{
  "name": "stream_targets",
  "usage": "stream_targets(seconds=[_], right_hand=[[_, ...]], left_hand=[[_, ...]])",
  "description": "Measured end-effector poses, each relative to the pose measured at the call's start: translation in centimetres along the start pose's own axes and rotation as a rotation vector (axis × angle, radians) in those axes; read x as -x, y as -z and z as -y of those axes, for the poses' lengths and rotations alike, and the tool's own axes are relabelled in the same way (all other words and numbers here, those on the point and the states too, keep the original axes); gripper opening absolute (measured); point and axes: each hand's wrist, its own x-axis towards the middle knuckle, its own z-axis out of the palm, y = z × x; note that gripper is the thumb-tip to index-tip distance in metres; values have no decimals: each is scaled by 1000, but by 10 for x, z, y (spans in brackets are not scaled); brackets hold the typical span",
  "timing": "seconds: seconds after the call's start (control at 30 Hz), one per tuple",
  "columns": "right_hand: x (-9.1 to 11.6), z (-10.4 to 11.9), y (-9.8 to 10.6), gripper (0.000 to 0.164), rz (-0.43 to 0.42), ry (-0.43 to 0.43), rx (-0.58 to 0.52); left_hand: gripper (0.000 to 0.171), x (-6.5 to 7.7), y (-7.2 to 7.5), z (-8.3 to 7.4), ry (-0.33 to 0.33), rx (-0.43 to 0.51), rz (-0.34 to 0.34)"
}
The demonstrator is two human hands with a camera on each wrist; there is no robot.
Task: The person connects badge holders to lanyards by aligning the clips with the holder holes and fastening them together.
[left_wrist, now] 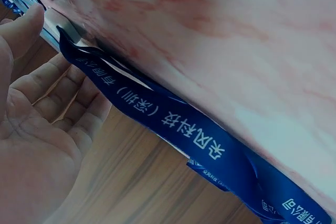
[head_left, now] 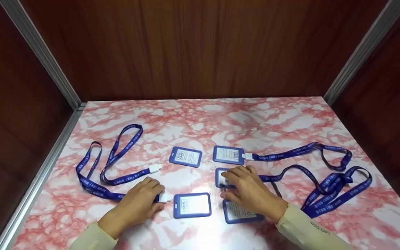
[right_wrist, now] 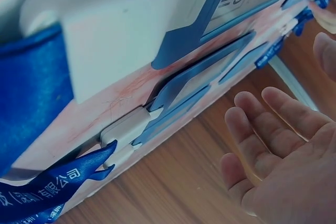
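Across the pink-marbled bench (head_left: 172,121) lie five rectangular blue-framed plastic badge holders (head_left: 185,157) and, leftmost, two blue ribbon lanyards (head_left: 130,177); the left hand (head_left: 140,198), beside a white clip (head_left: 165,198), and right hand (head_left: 251,187), over two holders, have relaxed fingers.

I am working over a red-and-white marbled tabletop (head_left: 273,121); five blue-framed card holders (head_left: 185,156) and blue lanyards (head_left: 273,157) are lying on it.
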Motion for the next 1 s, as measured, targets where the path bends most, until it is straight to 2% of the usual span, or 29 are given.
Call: stream_targets(seconds=[0.43,0.73,1.0], right_hand=[[1,0,-2,57,-10,34,0],[0,3,-5,56,-31,50,-2],[-2,7,-6,56,-38,69,9]], left_hand=[[27,-2,-3,-1,1,-25,21],[20,-2,-5,-2,-19,-41,-34],[19,4,-4,-2,5,-31,-35]])
